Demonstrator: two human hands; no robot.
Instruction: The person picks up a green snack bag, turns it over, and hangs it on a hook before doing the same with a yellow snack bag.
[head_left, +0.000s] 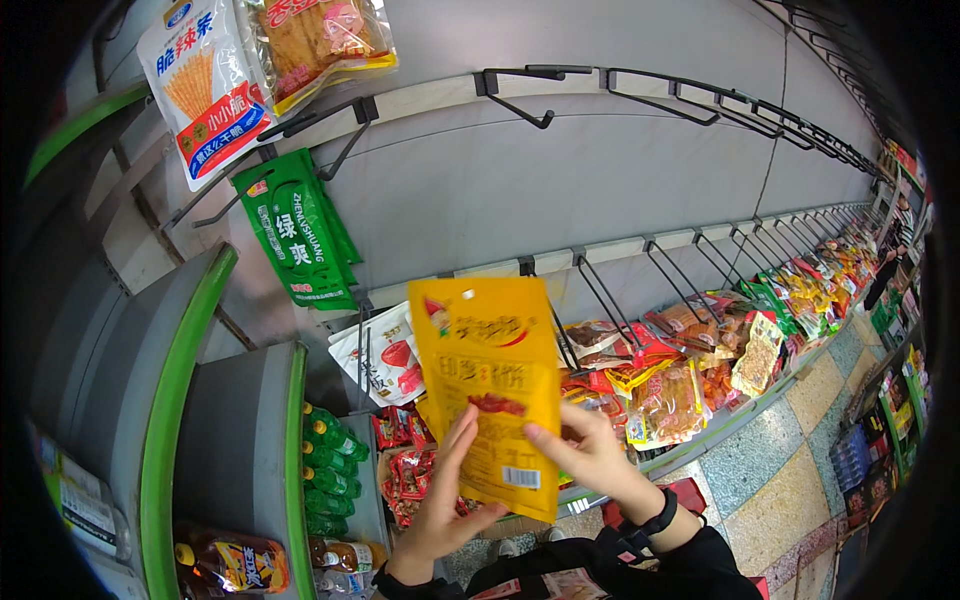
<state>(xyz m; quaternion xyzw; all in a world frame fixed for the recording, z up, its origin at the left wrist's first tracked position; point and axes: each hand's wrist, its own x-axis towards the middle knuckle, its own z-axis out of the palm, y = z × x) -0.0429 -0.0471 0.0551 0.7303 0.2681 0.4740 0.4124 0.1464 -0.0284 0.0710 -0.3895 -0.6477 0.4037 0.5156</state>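
Both hands hold a yellow snack packet (499, 442) upright in front of the shelf, its printed face with a barcode towards me. My left hand (454, 495) grips its lower left edge, thumb and fingers on the packet. My right hand (589, 450) holds the right edge, with the thumb on the front. Behind the packet, a white packet with red print (390, 356) hangs by a hook, and part of another yellow packet shows low at the left. Green packets (296, 232) hang from a hook at the upper left.
Metal hooks (517, 112) line the grey wall panel. Mixed snack packets (667, 401) lie along the lower shelf at right. Green bottles (330, 465) stand on green-edged shelving (296, 450) at left. A red object (679, 499) is on the tiled floor. A person (896, 240) stands far right.
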